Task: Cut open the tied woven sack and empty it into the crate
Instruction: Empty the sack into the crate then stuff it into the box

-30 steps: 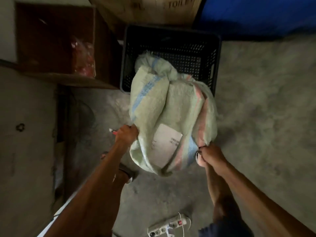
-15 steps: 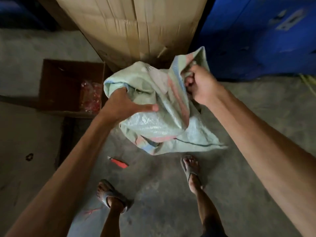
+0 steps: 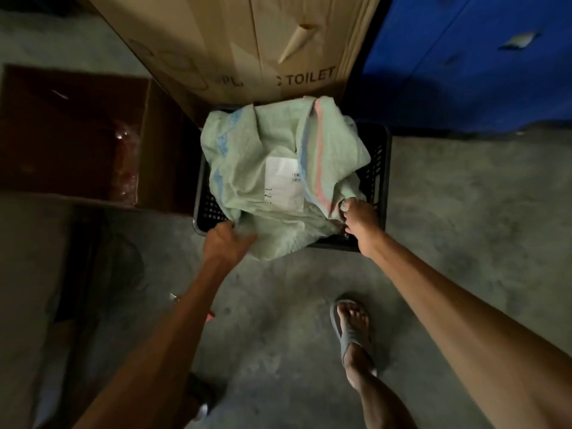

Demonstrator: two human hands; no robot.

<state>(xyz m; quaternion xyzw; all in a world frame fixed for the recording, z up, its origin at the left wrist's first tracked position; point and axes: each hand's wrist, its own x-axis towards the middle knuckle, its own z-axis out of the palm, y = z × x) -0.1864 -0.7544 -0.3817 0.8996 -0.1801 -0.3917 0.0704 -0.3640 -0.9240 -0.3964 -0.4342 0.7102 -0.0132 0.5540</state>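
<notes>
The pale green woven sack (image 3: 266, 156), with blue and pink stripes and a white label, lies slack and crumpled over the black plastic crate (image 3: 378, 168), covering most of its inside. My left hand (image 3: 224, 243) grips the sack's near left corner at the crate's front rim. At the near right corner my right hand (image 3: 359, 221) is closed on a bunch of sack fabric. What is inside the crate is hidden by the sack.
A tall cardboard box (image 3: 247, 41) stands right behind the crate, a blue container (image 3: 470, 63) at the back right. An open brown box (image 3: 77, 134) with red wrapped items sits left. A red-handled cutter (image 3: 209, 317) lies on the concrete floor under my left forearm. My sandalled foot (image 3: 351, 326) is near.
The sack went from being held bunched up high in front of the cardboard box to lying draped down over the crate. Both hands have dropped to its near corners.
</notes>
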